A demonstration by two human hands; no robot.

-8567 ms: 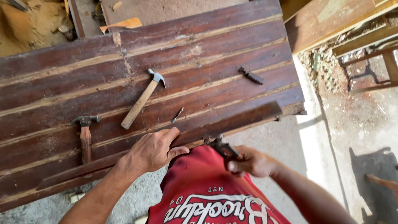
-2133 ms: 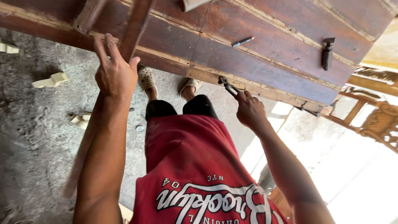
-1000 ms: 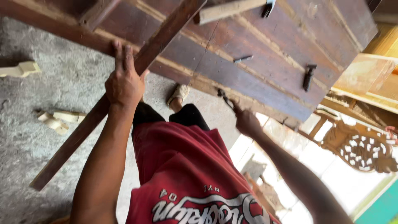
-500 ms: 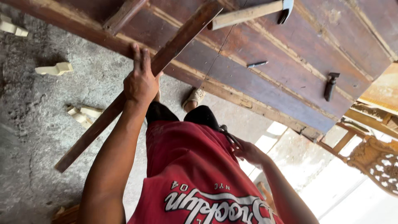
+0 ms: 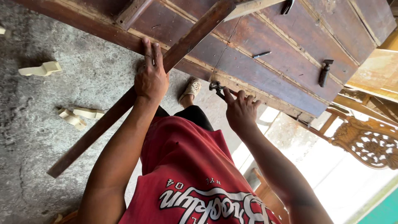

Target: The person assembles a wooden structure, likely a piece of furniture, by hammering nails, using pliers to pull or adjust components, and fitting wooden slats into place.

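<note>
Head view: right hand [image 5: 240,111] grip closed around pincers [image 5: 216,87], left hand [image 5: 150,79] flat on slat [image 5: 124,103].

A hammer handle [image 5: 253,7] pokes in at the top edge, its dark head [image 5: 287,6] just beside it on the boards. A nail [image 5: 262,54] lies loose on the counter [image 5: 290,83], and farther right sits a second hammer [image 5: 324,71] with a dark head. On the concrete floor [image 5: 37,124] lie pale wood offcuts [image 5: 41,69], another pair [image 5: 78,116] nearby. A carved, pierced wooden panel [image 5: 369,143], possibly a chair back, stands at the right.
</note>
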